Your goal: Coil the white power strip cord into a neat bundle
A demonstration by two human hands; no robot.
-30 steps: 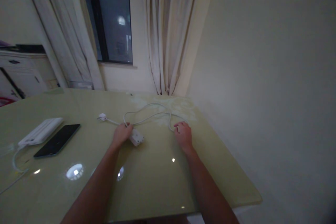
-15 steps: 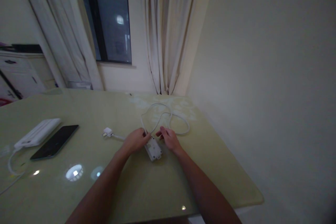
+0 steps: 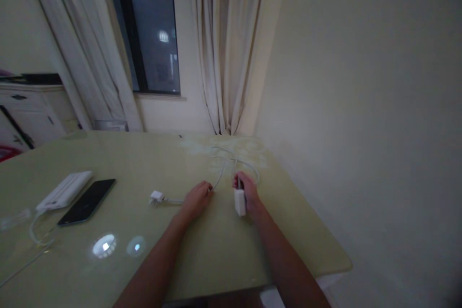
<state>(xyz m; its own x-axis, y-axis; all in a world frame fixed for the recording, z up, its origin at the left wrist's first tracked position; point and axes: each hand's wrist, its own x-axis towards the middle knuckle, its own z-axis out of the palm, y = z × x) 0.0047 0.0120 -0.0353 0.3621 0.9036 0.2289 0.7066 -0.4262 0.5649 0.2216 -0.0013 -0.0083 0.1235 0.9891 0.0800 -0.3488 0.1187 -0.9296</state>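
A white charger adapter (image 3: 239, 201) stands on edge on the yellow-green table (image 3: 216, 250), gripped by my right hand (image 3: 247, 190). Its white cable (image 3: 231, 161) loops toward the table's far corner and runs back left under my left hand (image 3: 197, 197), which is closed on the cable. The cable ends in a small white connector (image 3: 156, 197) lying on the table just left of my left hand.
A white power bank (image 3: 65, 190) and a black phone (image 3: 87, 201) lie side by side at the left, with another thin white cord (image 3: 36, 236) curling near them. Curtains, a dark window and a plain wall stand behind and right of the table.
The adapter passed from my left hand to my right and shifted to the right, now standing on edge. My left hand moved onto the cable. The cable loop was drawn in.
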